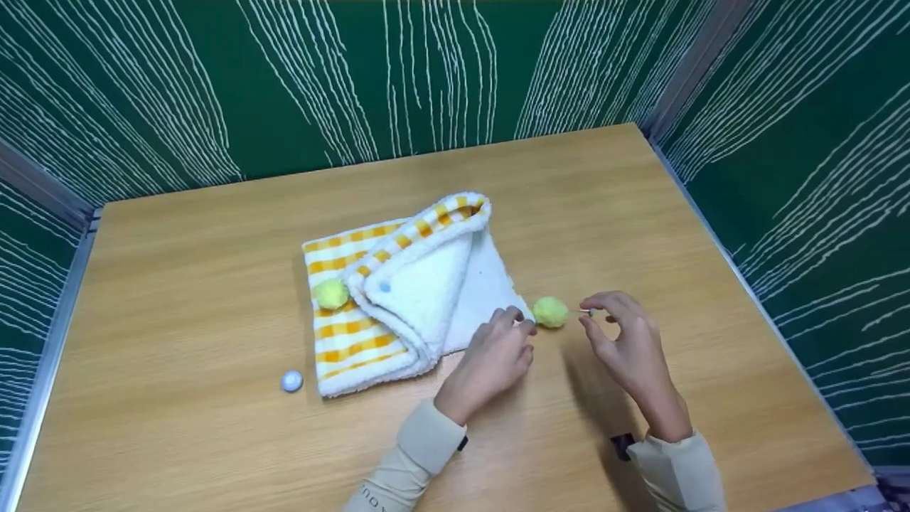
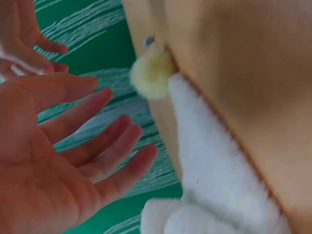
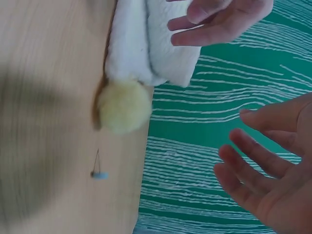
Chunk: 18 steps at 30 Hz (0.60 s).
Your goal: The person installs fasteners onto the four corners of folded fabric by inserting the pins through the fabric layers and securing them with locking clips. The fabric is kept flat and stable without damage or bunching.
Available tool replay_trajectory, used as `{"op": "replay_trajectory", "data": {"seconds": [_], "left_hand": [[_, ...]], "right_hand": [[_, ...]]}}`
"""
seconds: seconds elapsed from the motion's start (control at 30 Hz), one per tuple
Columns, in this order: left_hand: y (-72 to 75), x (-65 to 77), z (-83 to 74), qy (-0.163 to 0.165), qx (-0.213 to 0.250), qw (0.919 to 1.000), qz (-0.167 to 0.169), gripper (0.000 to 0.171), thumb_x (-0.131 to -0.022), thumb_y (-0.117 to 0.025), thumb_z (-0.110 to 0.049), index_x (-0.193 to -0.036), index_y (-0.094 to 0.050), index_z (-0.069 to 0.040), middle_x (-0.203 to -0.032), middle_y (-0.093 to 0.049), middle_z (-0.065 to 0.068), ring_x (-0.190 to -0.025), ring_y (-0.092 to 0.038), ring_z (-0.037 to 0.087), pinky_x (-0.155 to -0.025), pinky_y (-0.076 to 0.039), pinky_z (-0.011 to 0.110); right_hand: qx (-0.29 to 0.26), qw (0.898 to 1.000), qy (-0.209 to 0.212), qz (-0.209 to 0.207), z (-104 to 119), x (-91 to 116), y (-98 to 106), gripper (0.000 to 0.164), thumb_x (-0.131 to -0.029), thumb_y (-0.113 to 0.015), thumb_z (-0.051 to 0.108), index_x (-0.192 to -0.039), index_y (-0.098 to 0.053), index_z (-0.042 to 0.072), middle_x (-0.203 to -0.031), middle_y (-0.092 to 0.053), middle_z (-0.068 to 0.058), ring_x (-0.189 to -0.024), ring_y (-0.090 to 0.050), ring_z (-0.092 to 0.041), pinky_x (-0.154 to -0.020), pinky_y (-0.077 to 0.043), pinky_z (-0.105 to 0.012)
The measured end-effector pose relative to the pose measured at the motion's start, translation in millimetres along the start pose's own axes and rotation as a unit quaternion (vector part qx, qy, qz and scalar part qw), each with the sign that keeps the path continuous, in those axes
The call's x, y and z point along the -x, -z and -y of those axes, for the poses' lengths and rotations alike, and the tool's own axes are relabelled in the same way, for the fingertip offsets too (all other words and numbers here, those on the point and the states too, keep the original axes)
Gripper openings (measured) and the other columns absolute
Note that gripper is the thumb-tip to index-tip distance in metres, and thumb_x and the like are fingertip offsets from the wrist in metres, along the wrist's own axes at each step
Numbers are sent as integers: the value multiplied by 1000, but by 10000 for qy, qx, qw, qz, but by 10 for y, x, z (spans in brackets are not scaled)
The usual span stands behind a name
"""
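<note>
A yellow-and-white checked cloth point(image 1: 355, 348) with a fleecy white lining lies on the table, its upper part folded over. One pale yellow-green pompom point(image 1: 330, 293) sits on its left side, another pompom point(image 1: 551, 312) at its right corner. My left hand point(image 1: 490, 355) is over the lower right edge of the cloth, fingers loosely bent and spread, holding nothing visible. My right hand point(image 1: 631, 345) hovers right of that pompom, thumb and fingers apart. Below it on the table lies a thin pin with a blue head point(image 3: 100, 175), seen in the right wrist view.
A small round blue-and-white piece point(image 1: 291, 381) lies left of the cloth. On the folded lining there is a light blue spot point(image 1: 384, 286). Green panels with white lines point(image 1: 455, 78) stand along the back and sides of the wooden table point(image 1: 178, 299).
</note>
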<state>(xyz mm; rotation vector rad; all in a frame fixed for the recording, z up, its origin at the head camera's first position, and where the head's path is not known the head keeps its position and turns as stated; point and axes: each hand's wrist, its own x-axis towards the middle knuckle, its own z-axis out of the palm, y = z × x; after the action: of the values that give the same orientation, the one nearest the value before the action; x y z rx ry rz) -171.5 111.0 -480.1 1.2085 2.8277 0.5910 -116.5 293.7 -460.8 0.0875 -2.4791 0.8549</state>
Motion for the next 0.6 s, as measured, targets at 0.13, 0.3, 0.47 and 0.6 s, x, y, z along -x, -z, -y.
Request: {"op": "replay_trajectory", "data": {"seconds": [0.13,0.3,0.47,0.6], "left_hand": [[-163,-12,-30,40,-285,9995,138,18,-84,-53,-20,-99,-62,-15,-112,-49,7,-96,-46,20,-67,-44,32],[-299,-35,-20,181,-428,9978,463,16,-87,-48,-21,-97,-60,-16,-113,-48,7,-96,-45,21,-66,-43,33],[-326,-69,-32,237,-536,9918,1137,23,-86,-51,-22,-107,-58,-17,-126,-43,8,-105,-42,23,-75,-42,39],[-335,-122,-60,254,-514,9871,1493,35,-85,-52,-22,-119,-53,-17,-136,-34,10,-120,-33,26,-88,-37,44]], "right_hand": [[288,9986,-308,316,-117,19,-1,19,-72,-68,2,-91,-63,6,-95,-59,-8,-86,-54,-22,-64,-47,-37],[414,9929,-821,748,-295,7,-50,22,-74,-68,5,-95,-62,4,-98,-58,-12,-86,-54,-27,-64,-47,-41],[441,9839,-1208,1239,-433,-51,-99,24,-76,-65,4,-99,-61,1,-102,-56,-15,-86,-54,-30,-63,-47,-42],[532,9714,-1568,1702,-500,-105,-89,28,-77,-62,5,-105,-58,-1,-106,-53,-18,-87,-53,-32,-64,-46,-42]]}}
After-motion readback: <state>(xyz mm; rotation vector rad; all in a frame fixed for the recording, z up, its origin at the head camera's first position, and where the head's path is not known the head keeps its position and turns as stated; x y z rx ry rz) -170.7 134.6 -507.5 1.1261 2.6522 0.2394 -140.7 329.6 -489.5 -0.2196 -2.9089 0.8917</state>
